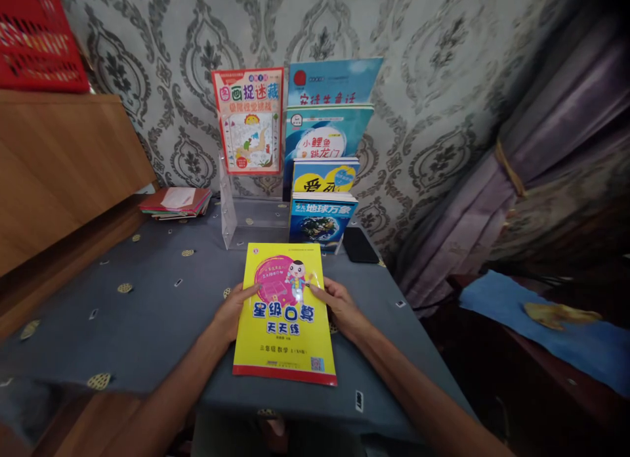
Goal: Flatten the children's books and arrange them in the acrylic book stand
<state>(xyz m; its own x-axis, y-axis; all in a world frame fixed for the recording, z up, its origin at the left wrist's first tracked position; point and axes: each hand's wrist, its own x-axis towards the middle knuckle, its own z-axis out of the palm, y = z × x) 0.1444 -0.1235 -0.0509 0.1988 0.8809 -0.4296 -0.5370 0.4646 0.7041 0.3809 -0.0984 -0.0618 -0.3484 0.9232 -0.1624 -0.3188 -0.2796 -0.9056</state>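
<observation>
Between my two hands is a yellow workbook (285,332) with a red bottom edge and a cartoon child on its cover, its front facing me. My left hand (233,309) grips its left edge, thumb on the cover and fingers behind. At the right edge my right hand (342,306) holds it the same way. Just beyond stands a clear acrylic book rack (227,211). Its right side carries several blue and yellow books in steps, the front one a blue book with a globe (322,224). A red-bordered picture book (250,122) leans at the rack's upper left.
A grey patterned cloth covers the table (162,299). A stack of books (177,202) lies at the back left by a wooden cabinet (69,148). Right of the rack lies a dark flat object (361,245). A tied curtain (472,201) hangs at the right.
</observation>
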